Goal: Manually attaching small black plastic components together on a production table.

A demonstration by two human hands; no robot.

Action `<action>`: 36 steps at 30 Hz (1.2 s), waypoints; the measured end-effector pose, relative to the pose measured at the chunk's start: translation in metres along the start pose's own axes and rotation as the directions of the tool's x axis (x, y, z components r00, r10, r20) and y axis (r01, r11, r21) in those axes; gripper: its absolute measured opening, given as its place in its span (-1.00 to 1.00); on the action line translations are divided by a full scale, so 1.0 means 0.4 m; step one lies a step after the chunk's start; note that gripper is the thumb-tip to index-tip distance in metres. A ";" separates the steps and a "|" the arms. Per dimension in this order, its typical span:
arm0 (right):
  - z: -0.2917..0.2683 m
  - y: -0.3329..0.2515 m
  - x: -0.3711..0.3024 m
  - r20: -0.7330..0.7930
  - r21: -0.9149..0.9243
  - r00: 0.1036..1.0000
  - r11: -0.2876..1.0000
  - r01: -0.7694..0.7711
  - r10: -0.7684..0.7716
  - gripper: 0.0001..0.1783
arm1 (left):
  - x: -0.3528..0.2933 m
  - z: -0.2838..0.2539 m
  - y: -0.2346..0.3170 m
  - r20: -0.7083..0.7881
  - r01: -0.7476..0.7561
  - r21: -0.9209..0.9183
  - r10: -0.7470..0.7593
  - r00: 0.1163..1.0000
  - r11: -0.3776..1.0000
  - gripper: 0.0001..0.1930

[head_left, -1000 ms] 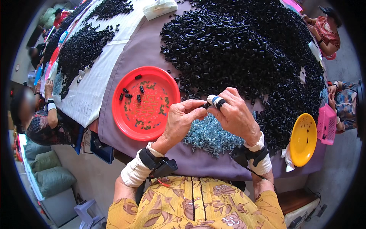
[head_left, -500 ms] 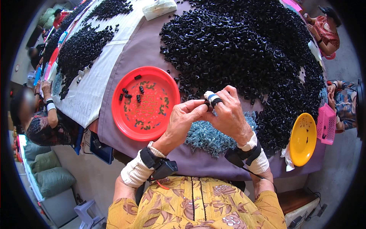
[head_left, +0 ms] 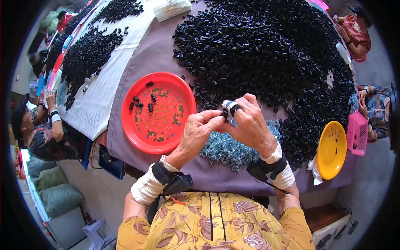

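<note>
My left hand (head_left: 199, 130) and right hand (head_left: 253, 124) meet in front of me over the desk (head_left: 156, 54), each drawn in narrow at the fingertips, pinching a small black piece (head_left: 225, 115) between them. A wrap (head_left: 231, 105) of white and dark bands sits on one finger of my right hand. The piece is up off the cloth, just beyond the pale blue coils (head_left: 235, 152) that lie piled nearest me; whether one of those coils is inside it, I cannot tell, because my fingers cover too much.

As I judge it, little is done. Beside my left hand, the red tray (head_left: 128, 135) holds only about half a dozen black pieces (head_left: 153, 97), lying toward its far left part, with most of its patterned bottom bare. The piece I grip is in hand and not in the tray. What is left looks vast: the black heap (head_left: 254, 54) spreads across the desk beyond my hands, loose and unsorted, and plenty of coils remain too. Off to my right, the yellow dish (head_left: 327, 166) shows a few dark bits, near the pink basket (head_left: 357, 129).
</note>
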State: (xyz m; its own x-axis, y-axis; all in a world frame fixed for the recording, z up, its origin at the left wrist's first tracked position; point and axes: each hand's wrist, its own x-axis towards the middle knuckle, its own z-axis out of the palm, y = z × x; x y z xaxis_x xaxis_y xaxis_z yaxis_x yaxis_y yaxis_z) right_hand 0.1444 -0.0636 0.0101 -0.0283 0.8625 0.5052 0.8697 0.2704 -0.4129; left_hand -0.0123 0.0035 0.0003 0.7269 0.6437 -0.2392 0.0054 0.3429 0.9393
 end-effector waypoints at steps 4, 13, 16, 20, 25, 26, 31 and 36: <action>-0.020 0.008 0.003 0.036 0.089 0.999 0.996 -0.012 0.009 -0.65 | 0.002 -0.007 -0.004 -0.056 -0.008 -0.014 0.007 0.998 1.000 -0.75; -0.014 0.035 0.004 0.136 0.479 0.978 0.853 -0.205 0.159 -0.85 | 0.001 -0.015 0.003 0.057 -0.044 0.081 0.039 0.998 0.996 -0.78; -0.003 0.043 0.001 0.163 0.556 0.966 0.790 -0.259 0.202 -0.86 | 0.002 -0.018 0.008 0.055 -0.056 0.150 0.048 0.997 0.987 -0.78; 0.003 0.051 0.003 0.137 0.592 0.975 0.774 -0.224 0.177 -0.83 | 0.001 -0.020 0.004 0.041 -0.050 0.160 0.043 0.998 0.986 -0.79; -0.004 0.054 0.000 0.085 0.484 0.988 0.862 -0.152 0.126 -0.80 | -0.003 -0.018 0.006 -0.004 -0.046 0.117 0.047 0.999 0.992 -0.81; -0.004 0.052 0.000 0.096 0.493 0.986 0.854 -0.166 0.136 -0.80 | -0.003 -0.018 0.007 -0.005 -0.046 0.117 0.047 0.999 0.992 -0.81; -0.014 0.054 0.009 0.138 0.524 0.986 0.838 -0.153 0.094 -0.77 | 0.000 -0.018 0.018 0.052 -0.039 0.168 0.030 0.998 0.985 -0.83; -0.001 0.060 0.013 0.098 0.481 0.994 0.873 -0.087 0.044 -0.78 | 0.001 -0.018 0.025 0.051 -0.037 0.240 0.026 0.998 0.970 -0.84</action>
State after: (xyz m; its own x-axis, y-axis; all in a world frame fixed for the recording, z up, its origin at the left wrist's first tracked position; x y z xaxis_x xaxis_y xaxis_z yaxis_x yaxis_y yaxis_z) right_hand 0.1652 -0.0527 0.0031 -0.0381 0.9116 0.4093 0.5245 0.3669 -0.7683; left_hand -0.0168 0.0120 0.0078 0.7609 0.6166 -0.2023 0.1435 0.1442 0.9791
